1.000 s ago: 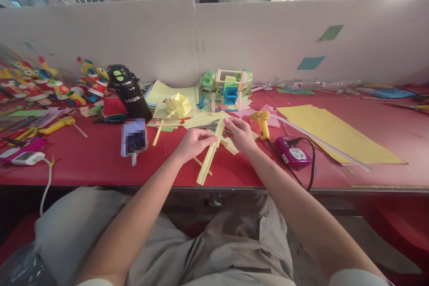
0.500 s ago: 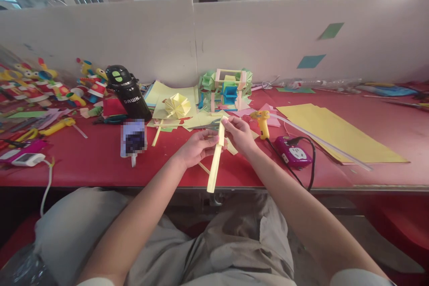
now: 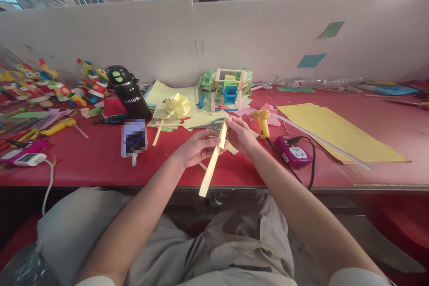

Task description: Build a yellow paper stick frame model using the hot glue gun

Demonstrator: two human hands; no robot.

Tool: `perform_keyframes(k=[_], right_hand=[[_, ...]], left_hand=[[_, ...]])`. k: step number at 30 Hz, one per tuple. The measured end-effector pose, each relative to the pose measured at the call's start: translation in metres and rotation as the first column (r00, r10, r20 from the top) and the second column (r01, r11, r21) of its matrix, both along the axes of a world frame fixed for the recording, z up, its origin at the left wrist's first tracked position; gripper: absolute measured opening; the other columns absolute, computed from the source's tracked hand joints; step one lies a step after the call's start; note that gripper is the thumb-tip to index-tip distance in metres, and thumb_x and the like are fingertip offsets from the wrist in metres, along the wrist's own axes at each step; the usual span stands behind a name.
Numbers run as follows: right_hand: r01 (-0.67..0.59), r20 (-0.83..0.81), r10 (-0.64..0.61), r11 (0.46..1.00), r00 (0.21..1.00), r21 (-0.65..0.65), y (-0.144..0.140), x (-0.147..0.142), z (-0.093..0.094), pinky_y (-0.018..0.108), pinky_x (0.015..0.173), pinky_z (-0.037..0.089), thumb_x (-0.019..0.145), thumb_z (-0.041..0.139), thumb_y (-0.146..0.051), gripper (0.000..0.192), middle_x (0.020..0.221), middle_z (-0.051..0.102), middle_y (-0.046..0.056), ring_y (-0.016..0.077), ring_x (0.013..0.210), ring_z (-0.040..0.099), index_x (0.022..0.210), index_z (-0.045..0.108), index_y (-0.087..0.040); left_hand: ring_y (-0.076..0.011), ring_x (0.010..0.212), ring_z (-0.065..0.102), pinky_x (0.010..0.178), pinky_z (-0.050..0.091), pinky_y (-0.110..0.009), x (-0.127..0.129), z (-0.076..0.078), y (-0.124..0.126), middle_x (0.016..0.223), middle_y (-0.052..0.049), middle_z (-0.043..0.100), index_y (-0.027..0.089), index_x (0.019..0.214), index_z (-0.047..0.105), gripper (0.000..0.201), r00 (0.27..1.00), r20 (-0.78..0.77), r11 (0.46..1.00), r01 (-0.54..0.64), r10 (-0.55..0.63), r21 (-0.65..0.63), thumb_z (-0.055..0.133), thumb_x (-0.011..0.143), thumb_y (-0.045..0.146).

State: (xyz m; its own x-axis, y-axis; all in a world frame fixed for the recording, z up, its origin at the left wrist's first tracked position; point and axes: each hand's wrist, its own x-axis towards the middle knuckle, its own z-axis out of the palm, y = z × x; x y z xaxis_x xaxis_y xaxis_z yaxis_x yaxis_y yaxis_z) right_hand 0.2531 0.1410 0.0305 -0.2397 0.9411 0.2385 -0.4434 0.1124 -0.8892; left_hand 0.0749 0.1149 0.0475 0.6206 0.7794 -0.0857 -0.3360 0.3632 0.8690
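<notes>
I note both hands raised just above the red table near its front edge, closed on one folded yellow paper strip. The left hand pinches the strip at about its upper third, fingers wrapped and together. The right hand grips the strip's top end between fingertips, likewise closed on it.

Change observed: a second ago the strip lay lower, nearly against the table surface; half a second ago it hung almost vertical; now its lower end has swung back toward the left and points down past the table edge. Both grips have held throughout, so I judge the strip is being turned and adjusted in hand, not set down.

Surroundings: a yellow glue gun stands just right of the right hand, its cord running to a purple power socket. A yellow paper fan and a multicoloured paper structure sit behind the hands. A black bottle stands to the left; yellow sheets lie to the right.
</notes>
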Motion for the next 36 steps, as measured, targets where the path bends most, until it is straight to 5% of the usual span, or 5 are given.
perform_keyframes(k=[8, 17, 29, 32, 36], right_hand=[[0.128, 0.083, -0.131, 0.991, 0.988, 0.034, 0.001, 0.000, 0.000, 0.024, 0.047, 0.031, 0.071, 0.079, -0.050, 0.040, 0.059, 0.046, -0.006, 0.0089, 0.050, 0.039, 0.069, 0.051, -0.022], [0.162, 0.079, -0.168, 0.984, 0.983, 0.073, 0.003, 0.001, -0.005, 0.024, 0.050, 0.028, 0.076, 0.077, -0.036, 0.037, 0.057, 0.041, -0.005, 0.0081, 0.053, 0.037, 0.060, 0.049, -0.019], [0.162, 0.157, -0.174, 0.983, 0.972, 0.084, 0.006, 0.001, -0.007, 0.024, 0.048, 0.029, 0.073, 0.078, -0.049, 0.041, 0.054, 0.042, -0.005, 0.0081, 0.050, 0.035, 0.060, 0.052, -0.020], [0.160, 0.160, -0.173, 0.983, 0.972, 0.090, 0.009, 0.002, -0.008, 0.024, 0.047, 0.031, 0.076, 0.075, -0.051, 0.037, 0.054, 0.044, -0.005, 0.0079, 0.049, 0.037, 0.067, 0.058, -0.020], [0.222, 0.196, -0.273, 0.943, 0.942, 0.246, 0.010, 0.006, -0.009, 0.024, 0.054, 0.042, 0.080, 0.073, -0.046, 0.034, 0.077, 0.060, -0.002, 0.0085, 0.058, 0.049, 0.105, 0.068, -0.024]], left_hand=[[-0.0227, 0.087, 0.073, 0.084, 0.057, -0.036, 0.006, 0.004, -0.006, 0.094, -0.014, 0.075, 0.013, 0.097, 0.064, 0.029, 0.996, -0.088, 0.998, -0.030, 0.034, 0.048, 0.079, 0.077, 0.029], [-0.0247, 0.074, 0.073, 0.077, 0.059, -0.042, 0.012, 0.007, -0.010, 0.077, -0.012, 0.075, 0.012, 0.086, 0.069, 0.026, 0.916, -0.321, 0.935, -0.128, 0.239, 0.332, 0.075, 0.079, 0.036], [-0.0247, 0.082, 0.073, 0.079, 0.060, -0.039, 0.003, 0.010, -0.006, 0.088, -0.016, 0.076, 0.010, 0.097, 0.071, 0.039, 0.943, -0.322, 0.987, -0.027, 0.078, 0.160, 0.086, 0.067, 0.029], [-0.0240, 0.079, 0.073, 0.079, 0.060, -0.040, 0.005, 0.011, -0.006, 0.086, -0.015, 0.076, 0.009, 0.095, 0.071, 0.037, 0.949, -0.291, 0.983, -0.073, 0.120, 0.166, 0.087, 0.066, 0.027], [-0.0216, 0.081, 0.073, 0.082, 0.059, -0.037, 0.004, 0.008, 0.000, 0.089, -0.013, 0.076, 0.010, 0.092, 0.070, 0.031, 0.931, -0.220, 0.951, -0.258, 0.292, 0.170, 0.084, 0.068, 0.024]])
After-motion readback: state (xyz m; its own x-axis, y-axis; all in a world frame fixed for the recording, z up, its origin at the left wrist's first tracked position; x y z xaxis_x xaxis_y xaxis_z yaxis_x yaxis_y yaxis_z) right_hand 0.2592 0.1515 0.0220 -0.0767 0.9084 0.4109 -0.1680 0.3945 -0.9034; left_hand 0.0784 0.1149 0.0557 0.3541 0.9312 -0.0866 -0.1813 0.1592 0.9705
